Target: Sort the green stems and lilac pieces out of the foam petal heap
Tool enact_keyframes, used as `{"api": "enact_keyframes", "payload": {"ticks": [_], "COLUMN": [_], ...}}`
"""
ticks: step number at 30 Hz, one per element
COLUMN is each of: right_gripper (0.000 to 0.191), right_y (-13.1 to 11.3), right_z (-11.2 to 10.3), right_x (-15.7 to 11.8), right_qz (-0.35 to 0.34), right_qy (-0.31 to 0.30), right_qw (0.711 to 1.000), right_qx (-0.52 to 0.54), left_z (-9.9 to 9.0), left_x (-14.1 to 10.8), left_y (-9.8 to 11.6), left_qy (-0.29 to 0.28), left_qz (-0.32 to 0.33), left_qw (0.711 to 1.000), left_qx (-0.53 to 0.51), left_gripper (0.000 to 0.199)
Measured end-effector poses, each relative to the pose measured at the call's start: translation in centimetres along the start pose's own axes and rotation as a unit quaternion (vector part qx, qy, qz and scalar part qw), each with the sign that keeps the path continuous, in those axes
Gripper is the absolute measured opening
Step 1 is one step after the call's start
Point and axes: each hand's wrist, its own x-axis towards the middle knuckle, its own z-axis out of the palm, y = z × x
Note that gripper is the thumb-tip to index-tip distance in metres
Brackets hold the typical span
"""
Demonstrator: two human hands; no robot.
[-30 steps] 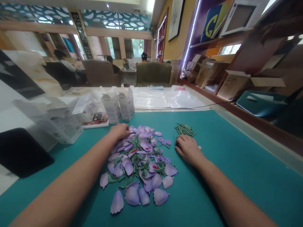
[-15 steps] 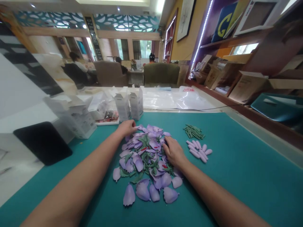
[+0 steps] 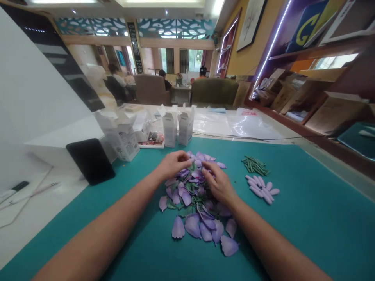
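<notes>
A heap of purple artificial petals (image 3: 185, 196) mixed with green leafy pieces (image 3: 191, 188) lies on the green mat. At the heap's far left, my left hand (image 3: 172, 164) has thumb and fingertips pinched together on a pale purple petal (image 3: 190, 160). My right hand (image 3: 218, 182) is over the heap's right side, fingers curled close to the thumb; what lies between them cannot be made out. Several loose petals (image 3: 205, 231) are spread along the near edge. Right of my hands lie a bunch of green stem-like sticks (image 3: 255, 166) and a group of pale purple, bud-shaped pieces (image 3: 263, 189).
Open white boxes (image 3: 170, 128) and a shallow tray with small packets (image 3: 155, 139) stand behind the heap. A black tablet (image 3: 90, 162) leans at the left, near pens (image 3: 33, 193). Clear plastic sheeting (image 3: 247, 124) covers the back. People sit at tables farther away.
My left hand has moved inward over the heap, closer to my right hand. Petals at the near edge have shifted, with more lying at the near right. The camera view has swung left.
</notes>
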Motion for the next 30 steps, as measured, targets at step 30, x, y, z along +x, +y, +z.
{"api": "enact_keyframes", "payload": {"ticks": [30], "right_gripper": [0.028], "right_y": [2.8], "right_z": [-4.1], "right_x": [-1.0], "right_qz": [0.119], "right_qy": [0.076], "right_qw": [0.990], "right_qx": [0.025], "left_z": [8.4], "left_x": [-8.6], "left_y": [2.7], "left_qy": [-0.175], "left_qz": [0.399], "left_qw": [0.857], "left_qx": [0.276], "left_gripper": [0.033]}}
